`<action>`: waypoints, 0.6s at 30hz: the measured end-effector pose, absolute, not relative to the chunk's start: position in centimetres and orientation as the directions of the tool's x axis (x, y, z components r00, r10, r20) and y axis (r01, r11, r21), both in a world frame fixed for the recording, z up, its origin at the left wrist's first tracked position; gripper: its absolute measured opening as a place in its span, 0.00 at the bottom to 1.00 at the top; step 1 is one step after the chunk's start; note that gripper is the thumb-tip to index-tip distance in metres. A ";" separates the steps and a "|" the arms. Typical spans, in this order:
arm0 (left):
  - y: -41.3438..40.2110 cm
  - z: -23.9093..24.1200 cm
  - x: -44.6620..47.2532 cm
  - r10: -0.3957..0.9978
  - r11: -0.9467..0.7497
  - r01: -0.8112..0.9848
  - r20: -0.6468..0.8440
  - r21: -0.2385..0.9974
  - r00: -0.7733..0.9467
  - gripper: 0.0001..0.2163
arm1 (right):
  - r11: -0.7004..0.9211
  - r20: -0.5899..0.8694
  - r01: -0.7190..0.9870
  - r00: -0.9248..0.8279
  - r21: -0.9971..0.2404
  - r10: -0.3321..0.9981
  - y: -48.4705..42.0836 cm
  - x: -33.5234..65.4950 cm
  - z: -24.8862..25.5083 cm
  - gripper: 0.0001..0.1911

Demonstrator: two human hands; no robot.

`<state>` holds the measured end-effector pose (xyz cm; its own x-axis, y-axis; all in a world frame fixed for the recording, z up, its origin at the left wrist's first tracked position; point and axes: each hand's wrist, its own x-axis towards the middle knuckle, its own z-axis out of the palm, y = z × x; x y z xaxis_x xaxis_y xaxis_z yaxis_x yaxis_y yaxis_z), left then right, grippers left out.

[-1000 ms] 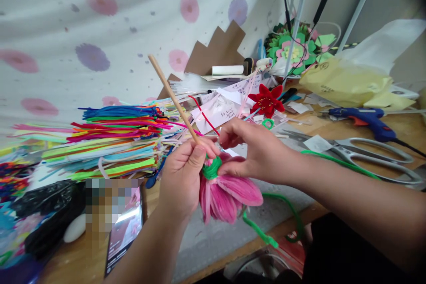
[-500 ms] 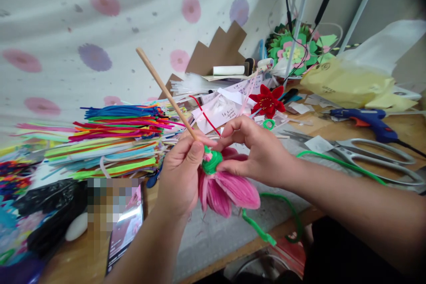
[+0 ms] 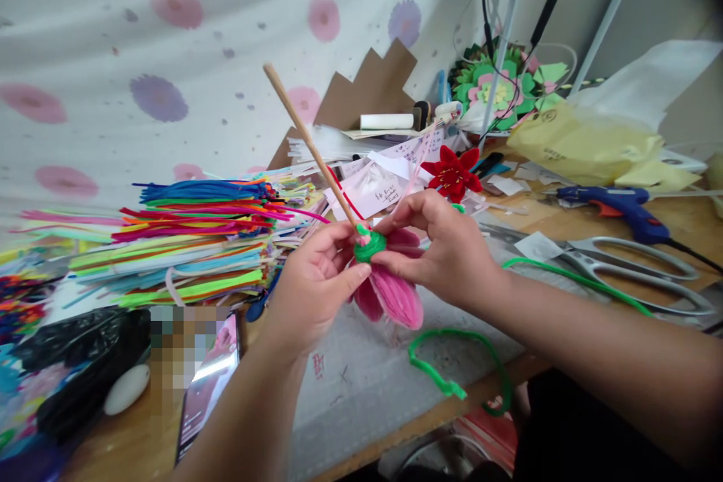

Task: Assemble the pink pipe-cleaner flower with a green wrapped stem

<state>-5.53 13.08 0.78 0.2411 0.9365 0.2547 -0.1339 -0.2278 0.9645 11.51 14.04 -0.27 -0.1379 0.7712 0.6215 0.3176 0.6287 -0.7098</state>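
Note:
My left hand (image 3: 313, 282) is closed around the base of a pink pipe-cleaner flower (image 3: 392, 294), thumb pressed against its green wrapped collar (image 3: 370, 247). A wooden stick (image 3: 308, 141) rises up and to the left from that collar. My right hand (image 3: 446, 248) pinches the green collar from the right with thumb and fingers. A green pipe cleaner (image 3: 452, 361) trails from the flower, loops on the mat and runs under my right forearm. The petals hang down toward the table.
A heap of coloured pipe cleaners (image 3: 186, 233) lies at the left. A phone (image 3: 206, 388) sits at the front left. Large scissors (image 3: 638, 271) and a blue glue gun (image 3: 615, 203) lie at the right. A red flower (image 3: 455, 169) and papers crowd the back.
Both hands lifted the flower up and slightly right. The stick tilted more upright. The left hand's grip slid down from the stick to the flower's base, and the green pipe cleaner loop settled flatter.

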 end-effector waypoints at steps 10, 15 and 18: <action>13.9 -0.3 -6.2 0.883 -0.424 0.125 0.379 0.897 0.277 0.20 | 0.665 0.704 0.506 -0.149 -0.549 0.694 13.8 11.7 0.0 0.15; 14.2 -0.3 -6.1 0.900 -0.369 0.032 0.349 0.929 0.260 0.17 | 0.614 0.553 0.173 -0.298 -0.770 0.778 14.6 12.5 0.5 0.09; 14.2 -0.1 -6.1 0.911 -0.342 0.000 0.331 0.940 0.245 0.16 | 0.479 0.463 -0.017 -0.289 -0.878 0.838 15.1 13.0 0.9 0.04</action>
